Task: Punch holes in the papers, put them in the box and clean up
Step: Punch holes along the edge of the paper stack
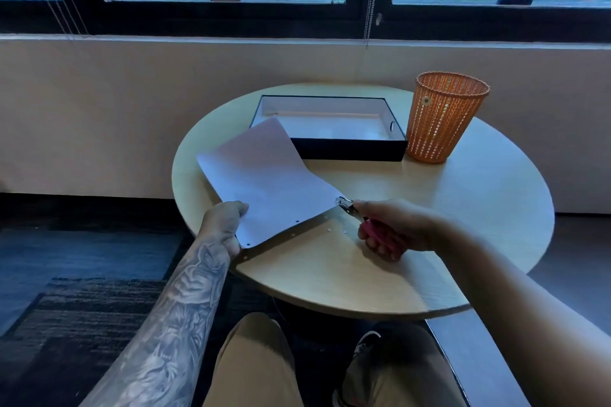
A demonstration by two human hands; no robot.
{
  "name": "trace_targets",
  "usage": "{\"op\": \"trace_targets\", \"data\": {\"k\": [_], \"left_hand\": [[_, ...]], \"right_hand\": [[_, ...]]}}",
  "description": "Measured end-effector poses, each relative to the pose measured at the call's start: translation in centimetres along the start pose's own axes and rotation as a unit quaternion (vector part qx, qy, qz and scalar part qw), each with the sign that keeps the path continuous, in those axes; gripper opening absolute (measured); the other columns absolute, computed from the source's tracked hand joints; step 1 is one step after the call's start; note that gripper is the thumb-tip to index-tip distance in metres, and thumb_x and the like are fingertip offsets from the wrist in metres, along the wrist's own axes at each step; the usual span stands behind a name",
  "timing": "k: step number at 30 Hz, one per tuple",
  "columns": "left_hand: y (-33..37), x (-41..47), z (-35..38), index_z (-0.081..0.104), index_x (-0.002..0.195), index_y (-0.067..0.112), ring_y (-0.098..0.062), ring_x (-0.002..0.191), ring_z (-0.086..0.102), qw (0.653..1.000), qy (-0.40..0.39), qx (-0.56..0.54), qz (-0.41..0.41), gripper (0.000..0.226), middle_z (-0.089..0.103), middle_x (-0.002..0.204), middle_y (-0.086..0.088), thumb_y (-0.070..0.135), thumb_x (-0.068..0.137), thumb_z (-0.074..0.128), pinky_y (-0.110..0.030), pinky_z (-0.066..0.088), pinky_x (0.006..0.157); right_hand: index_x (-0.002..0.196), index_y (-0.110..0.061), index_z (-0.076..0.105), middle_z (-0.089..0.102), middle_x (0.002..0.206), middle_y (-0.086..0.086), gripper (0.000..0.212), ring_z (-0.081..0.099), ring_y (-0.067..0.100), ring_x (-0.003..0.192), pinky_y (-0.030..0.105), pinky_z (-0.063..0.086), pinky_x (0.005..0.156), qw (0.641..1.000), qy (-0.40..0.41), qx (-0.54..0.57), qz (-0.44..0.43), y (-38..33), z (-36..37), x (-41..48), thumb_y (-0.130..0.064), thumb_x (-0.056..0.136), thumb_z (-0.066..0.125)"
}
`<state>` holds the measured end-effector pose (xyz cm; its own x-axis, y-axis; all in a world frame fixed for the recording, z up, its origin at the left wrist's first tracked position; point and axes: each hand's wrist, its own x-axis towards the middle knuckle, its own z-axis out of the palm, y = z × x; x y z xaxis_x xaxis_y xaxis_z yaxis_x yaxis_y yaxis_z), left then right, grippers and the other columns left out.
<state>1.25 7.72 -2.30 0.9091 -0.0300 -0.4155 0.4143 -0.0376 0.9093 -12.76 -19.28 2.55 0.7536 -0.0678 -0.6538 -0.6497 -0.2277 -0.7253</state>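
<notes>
Round table (463, 208): left hand (224, 225) pinches paper (264, 182); right hand (393, 228) closed round punch (363, 218), seemingly at paper's corner.

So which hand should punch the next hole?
The right hand: it already grips the red hole punch at the paper's edge. The left hand is busy holding the sheet up.

Hidden under the right hand (393, 228): most of the punch (373, 223), only metal tip and bits of red handle showing. Near left corner of the box (330, 142) covered by the paper (264, 182). Too small to count: white dots (335, 231) near the table (463, 208) front edge. Both arms cut off at bottom.
</notes>
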Motion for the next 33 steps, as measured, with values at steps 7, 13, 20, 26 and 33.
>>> {"op": "trace_targets", "data": {"k": [7,13,20,26,33], "left_hand": [[-0.6,0.8,-0.8,0.067,0.084,0.006,-0.033,0.114,0.061,1.000,-0.005,-0.018,0.011,0.009,0.064,0.120,-0.013,0.015,0.080,0.070,-0.052,0.045,0.105],[-0.7,0.8,-0.9,0.066,0.083,0.009,-0.037,0.109,0.064,0.999,-0.008,-0.042,-0.004,0.010,0.065,0.113,-0.014,0.017,0.077,0.069,-0.057,0.048,0.101],[-0.5,0.3,-0.5,0.065,0.087,0.005,-0.029,0.103,0.062,0.999,0.013,-0.033,-0.001,0.009,0.064,0.113,-0.009,0.014,0.084,0.067,-0.045,0.047,0.100],[-0.4,0.2,-0.2,0.061,0.085,0.005,-0.026,0.107,0.055,1.000,0.019,-0.020,0.006,0.008,0.056,0.113,-0.008,0.011,0.086,0.066,-0.045,0.046,0.101],[-0.3,0.0,-0.1,0.045,0.068,0.015,-0.022,0.075,0.041,1.000,0.021,0.006,0.021,0.025,0.046,0.086,-0.006,0.007,0.086,0.060,-0.039,0.036,0.071]], "right_hand": [[0.080,-0.007,0.062,0.057,0.063,0.005,0.059,0.052,0.018,0.050,0.025,0.040,0.048,0.999,0.016,-0.044,0.012,-0.6,0.4,0.0,-0.061,0.098,0.044],[0.078,-0.007,0.062,0.057,0.061,0.005,0.061,0.052,0.018,0.048,0.026,0.041,0.048,0.997,0.027,-0.066,0.016,-0.8,0.5,0.1,-0.061,0.099,0.043],[0.082,-0.006,0.062,0.058,0.059,0.005,0.062,0.052,0.018,0.048,0.027,0.040,0.048,0.995,0.030,-0.092,0.027,-1.2,0.7,0.1,-0.062,0.099,0.041],[0.084,-0.006,0.062,0.058,0.060,0.005,0.062,0.051,0.018,0.048,0.027,0.040,0.047,0.994,0.035,-0.102,0.032,-1.3,0.7,0.1,-0.062,0.100,0.040],[0.083,-0.006,0.060,0.056,0.060,0.004,0.061,0.051,0.017,0.048,0.024,0.036,0.046,0.994,0.036,-0.095,0.049,-1.5,0.8,0.3,-0.062,0.099,0.041]]}}
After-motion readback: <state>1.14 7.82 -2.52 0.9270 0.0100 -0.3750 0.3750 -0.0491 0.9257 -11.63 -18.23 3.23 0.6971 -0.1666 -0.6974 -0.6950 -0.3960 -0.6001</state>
